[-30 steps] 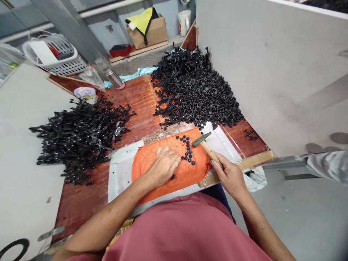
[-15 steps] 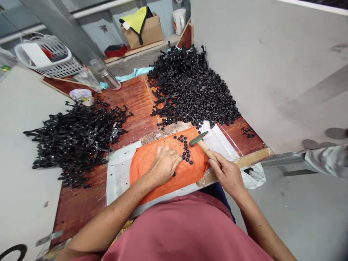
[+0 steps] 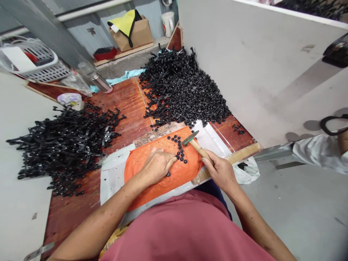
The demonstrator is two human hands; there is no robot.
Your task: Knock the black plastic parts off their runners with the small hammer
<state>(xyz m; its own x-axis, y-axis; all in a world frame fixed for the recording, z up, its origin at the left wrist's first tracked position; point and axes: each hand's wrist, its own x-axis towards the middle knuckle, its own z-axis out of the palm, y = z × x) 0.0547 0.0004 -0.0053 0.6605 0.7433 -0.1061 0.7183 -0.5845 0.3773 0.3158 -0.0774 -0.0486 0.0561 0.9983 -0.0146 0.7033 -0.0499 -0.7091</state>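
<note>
My right hand (image 3: pixel 221 170) grips the wooden handle of a hammer (image 3: pixel 196 145). The hammer's narrow head, dark with green, hangs over the right part of an orange cloth (image 3: pixel 146 195). On the cloth my left hand (image 3: pixel 157 165) rests with its fingers bent together and pointing at small black round parts (image 3: pixel 179 148). What those fingers hold, if anything, is hidden. The round parts lie in a loose line between the hand and the hammer head. A single black piece (image 3: pixel 168 174) sits just below the left hand.
A heap of black strap-like parts (image 3: pixel 65 145) covers the table's left side. A bigger heap of black parts (image 3: pixel 187 90) lies behind the cloth, against a grey panel (image 3: pixel 258 72). A steel flask (image 3: pixel 99 80) and a white basket (image 3: pixel 51 70) stand back left. Another person's sleeve (image 3: pixel 315 154) shows at right.
The whole view has shifted slightly left as the head turned. Both hands and the hammer keep nearly the same places over the cloth. More of the other person's arm shows at right.
</note>
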